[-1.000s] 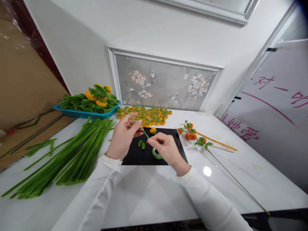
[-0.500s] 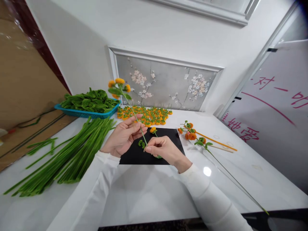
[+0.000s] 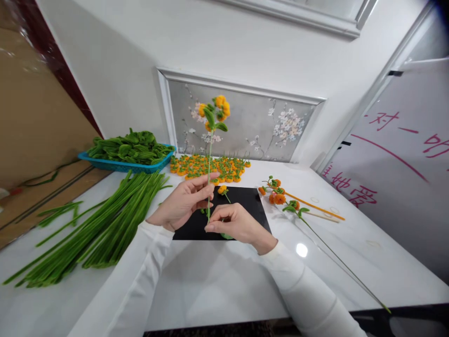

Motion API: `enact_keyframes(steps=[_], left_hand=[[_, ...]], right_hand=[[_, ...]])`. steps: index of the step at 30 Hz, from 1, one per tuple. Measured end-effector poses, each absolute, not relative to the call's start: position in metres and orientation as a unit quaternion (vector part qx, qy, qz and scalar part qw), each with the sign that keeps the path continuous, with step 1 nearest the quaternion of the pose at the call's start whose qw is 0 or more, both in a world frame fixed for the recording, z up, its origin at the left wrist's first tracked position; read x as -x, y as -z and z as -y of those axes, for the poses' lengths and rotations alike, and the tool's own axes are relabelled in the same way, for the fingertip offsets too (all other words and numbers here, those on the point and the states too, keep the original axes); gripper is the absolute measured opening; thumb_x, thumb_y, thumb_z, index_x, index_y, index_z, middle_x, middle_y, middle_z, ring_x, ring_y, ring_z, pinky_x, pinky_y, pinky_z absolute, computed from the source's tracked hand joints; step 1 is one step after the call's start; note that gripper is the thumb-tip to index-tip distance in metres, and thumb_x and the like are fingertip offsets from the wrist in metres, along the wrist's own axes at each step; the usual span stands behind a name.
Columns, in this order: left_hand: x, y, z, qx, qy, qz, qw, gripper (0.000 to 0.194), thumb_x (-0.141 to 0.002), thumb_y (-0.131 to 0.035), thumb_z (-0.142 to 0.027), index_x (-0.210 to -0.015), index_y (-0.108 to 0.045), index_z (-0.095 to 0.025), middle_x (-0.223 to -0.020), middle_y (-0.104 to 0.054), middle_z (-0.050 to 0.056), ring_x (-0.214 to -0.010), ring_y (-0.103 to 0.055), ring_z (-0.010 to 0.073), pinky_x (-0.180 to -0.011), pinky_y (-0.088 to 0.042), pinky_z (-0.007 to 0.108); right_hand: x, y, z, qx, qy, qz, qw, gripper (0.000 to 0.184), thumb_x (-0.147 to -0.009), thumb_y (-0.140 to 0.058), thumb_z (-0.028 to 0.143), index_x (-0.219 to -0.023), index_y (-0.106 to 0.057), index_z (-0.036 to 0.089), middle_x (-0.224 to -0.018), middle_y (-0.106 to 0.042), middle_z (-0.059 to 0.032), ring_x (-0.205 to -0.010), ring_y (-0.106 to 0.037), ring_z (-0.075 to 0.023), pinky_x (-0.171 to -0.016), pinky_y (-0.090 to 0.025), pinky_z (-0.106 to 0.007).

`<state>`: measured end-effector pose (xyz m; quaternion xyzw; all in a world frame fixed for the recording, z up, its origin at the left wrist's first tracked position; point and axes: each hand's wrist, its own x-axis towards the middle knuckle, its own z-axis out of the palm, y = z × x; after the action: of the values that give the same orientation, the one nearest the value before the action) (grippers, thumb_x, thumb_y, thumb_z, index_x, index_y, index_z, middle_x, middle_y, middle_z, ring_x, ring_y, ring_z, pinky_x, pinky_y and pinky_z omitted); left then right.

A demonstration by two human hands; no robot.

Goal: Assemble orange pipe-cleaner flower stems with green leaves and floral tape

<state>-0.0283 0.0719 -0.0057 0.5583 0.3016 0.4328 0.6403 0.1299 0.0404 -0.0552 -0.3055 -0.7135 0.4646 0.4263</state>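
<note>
An artificial flower spray [image 3: 211, 150] stands nearly upright before me, with several fuzzy orange blooms and green leaves at its top. My left hand [image 3: 184, 201] pinches its thin green stem partway down, between thumb and fingers. At the lower end, my right hand [image 3: 238, 225] has thumb and forefinger closed on the stem. Under both hands lies a black mat [image 3: 254, 206]. On it rest a single orange flower [image 3: 222, 190] with a short stem and a round green item [image 3: 227, 236], partly covered by my right hand. Small green pieces show behind the stem.
Left lies a bundle of green fuzzy stems [image 3: 112, 229]; behind it, a blue basket [image 3: 129, 168] heaped with green leaves. Rows of orange flower heads [image 3: 226, 172] stand at the back. Right are a darker orange flower spray [image 3: 279, 199] and an orange rod [image 3: 315, 205].
The flower spray has swung from leaning left to nearly upright, its blooms moving right and turning. My right hand has shifted slightly left and down with the stem's lower end.
</note>
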Motion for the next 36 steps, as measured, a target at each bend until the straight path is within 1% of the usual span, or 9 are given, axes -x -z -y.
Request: enact_keyframes(steps=[4,9,13,16,20,23,27,33,36], left_hand=[[0.028,0.007,-0.073,-0.55,-0.424,-0.333,0.638,0.04,-0.073,-0.071,-0.016,-0.112,-0.067,-0.023,-0.061,-0.057,-0.005,-0.055,-0.055,0.0062,-0.054,-0.05,0.015],[0.032,0.01,-0.077,-0.522,-0.439,-0.336,0.649,0.04,-0.072,-0.071,-0.011,-0.111,-0.067,-0.02,-0.063,-0.06,-0.004,-0.055,-0.059,0.0064,-0.054,-0.053,0.015],[0.033,0.011,-0.078,-0.508,-0.446,-0.34,0.654,0.042,-0.074,-0.069,-0.008,-0.115,-0.063,-0.018,-0.064,-0.062,-0.002,-0.058,-0.062,0.0076,-0.057,-0.055,0.015],[0.032,0.011,-0.077,-0.501,-0.447,-0.331,0.663,0.039,-0.076,-0.067,-0.006,-0.113,-0.064,-0.017,-0.065,-0.063,-0.001,-0.058,-0.063,0.0081,-0.058,-0.055,0.014],[0.03,0.01,-0.075,-0.491,-0.436,-0.305,0.689,0.039,-0.077,-0.066,-0.007,-0.114,-0.063,-0.017,-0.068,-0.064,0.0,-0.061,-0.064,0.0086,-0.061,-0.055,0.014],[0.029,0.01,-0.074,-0.495,-0.432,-0.273,0.703,0.042,-0.077,-0.065,-0.007,-0.117,-0.062,-0.019,-0.07,-0.065,0.0,-0.062,-0.064,0.0084,-0.062,-0.055,0.015],[0.028,0.011,-0.072,-0.494,-0.42,-0.239,0.723,0.046,-0.077,-0.064,-0.005,-0.12,-0.06,-0.022,-0.07,-0.064,-0.001,-0.062,-0.063,0.0077,-0.059,-0.053,0.013],[0.025,0.011,-0.068,-0.494,-0.423,-0.215,0.728,0.044,-0.079,-0.064,-0.007,-0.12,-0.06,-0.023,-0.073,-0.062,-0.002,-0.065,-0.062,0.007,-0.058,-0.05,0.012],[0.024,0.009,-0.066,-0.509,-0.416,-0.23,0.717,0.042,-0.081,-0.063,-0.013,-0.121,-0.059,-0.024,-0.078,-0.064,0.0,-0.069,-0.061,0.008,-0.064,-0.051,0.015]], right_hand=[[-0.132,0.056,-0.04,0.292,-0.461,0.733,0.407,0.025,-0.074,-0.068,0.042,-0.067,-0.069,0.018,-0.068,-0.058,-0.0008,-0.06,-0.049,-0.0112,-0.056,-0.037,-0.025],[-0.136,0.052,-0.039,0.266,-0.459,0.749,0.397,0.021,-0.078,-0.066,0.04,-0.08,-0.072,0.02,-0.077,-0.058,-0.002,-0.066,-0.052,-0.0123,-0.058,-0.04,-0.025],[-0.136,0.05,-0.038,0.254,-0.433,0.751,0.429,0.022,-0.079,-0.064,0.04,-0.077,-0.072,0.02,-0.076,-0.059,-0.0033,-0.071,-0.054,-0.0147,-0.065,-0.042,-0.028],[-0.136,0.049,-0.037,0.25,-0.434,0.744,0.443,0.023,-0.078,-0.065,0.042,-0.073,-0.071,0.021,-0.074,-0.059,-0.0037,-0.071,-0.054,-0.0155,-0.067,-0.043,-0.029],[-0.137,0.049,-0.036,0.244,-0.479,0.716,0.446,0.024,-0.074,-0.068,0.044,-0.072,-0.072,0.02,-0.074,-0.061,-0.0034,-0.067,-0.053,-0.0142,-0.063,-0.043,-0.028],[-0.136,0.051,-0.036,0.24,-0.533,0.687,0.432,0.022,-0.073,-0.07,0.042,-0.072,-0.073,0.02,-0.073,-0.062,-0.0029,-0.06,-0.049,-0.0114,-0.055,-0.04,-0.025],[-0.135,0.056,-0.037,0.23,-0.593,0.647,0.42,0.022,-0.07,-0.072,0.041,-0.069,-0.073,0.019,-0.074,-0.065,-0.0024,-0.054,-0.044,-0.0089,-0.052,-0.036,-0.024],[-0.132,0.056,-0.036,0.215,-0.6,0.642,0.425,0.023,-0.071,-0.071,0.041,-0.07,-0.072,0.018,-0.068,-0.061,-0.0015,-0.055,-0.043,-0.009,-0.052,-0.033,-0.024],[-0.131,0.053,-0.034,0.232,-0.594,0.646,0.42,0.025,-0.07,-0.072,0.042,-0.067,-0.069,0.017,-0.066,-0.058,-0.0003,-0.056,-0.043,-0.0088,-0.053,-0.032,-0.024]])
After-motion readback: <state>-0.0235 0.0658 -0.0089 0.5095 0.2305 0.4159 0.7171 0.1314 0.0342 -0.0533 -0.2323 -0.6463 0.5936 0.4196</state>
